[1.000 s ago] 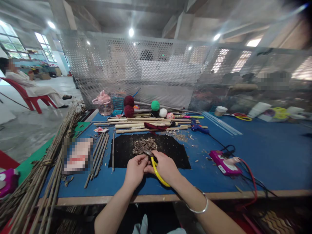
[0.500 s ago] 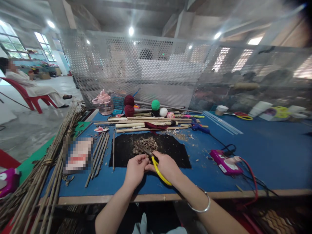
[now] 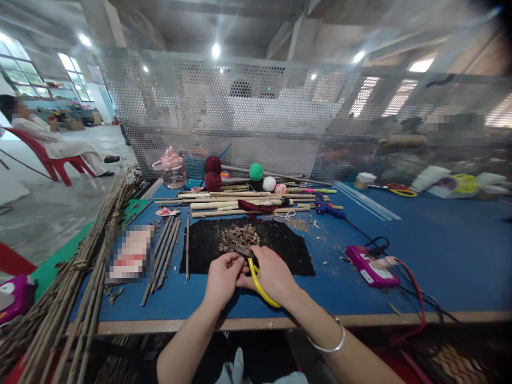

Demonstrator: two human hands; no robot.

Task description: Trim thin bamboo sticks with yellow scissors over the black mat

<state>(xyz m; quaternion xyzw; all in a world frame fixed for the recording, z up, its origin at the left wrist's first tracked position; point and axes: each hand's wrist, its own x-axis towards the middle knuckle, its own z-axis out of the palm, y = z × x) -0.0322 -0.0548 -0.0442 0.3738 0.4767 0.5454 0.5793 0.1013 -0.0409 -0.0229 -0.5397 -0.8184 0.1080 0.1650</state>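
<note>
Scissors [image 3: 256,274] in right hand [image 3: 274,274], yellow handle loop curving out below the palm toward me, dark blades pointing away to the chip pile [image 3: 239,236]. Right hand closed around the handle. Left hand [image 3: 224,277] with fingers drawn together at the blades, apparently pinching a small piece; the piece itself is hidden behind the fingers, so I cannot tell its shape or length.

Both hands sit at the near edge of the black cloth [image 3: 288,248], which lies flat on the blue bench [image 3: 440,256].

Judgement on doing the cut well: keep the work over the cloth so offcuts fall on it and not on the bare bench. Hold the piece close to the blades for control, but keep left fingertips clear of the cutting line. Feed into the deep part of the blades, not the tips; short, firm snips. Wrists low and steady.

Chips: brown, short, ragged, heaped in a loose mound mid-cloth, a few strays scattered to the right. Look dry and light; likely to scatter if knocked.

Nearby: thin sticks [image 3: 168,248] lying just left of the cloth; pale rods [image 3: 224,205] and yarn balls [image 3: 256,172] beyond it; pink device [image 3: 370,266] with cables well to the right.
</note>
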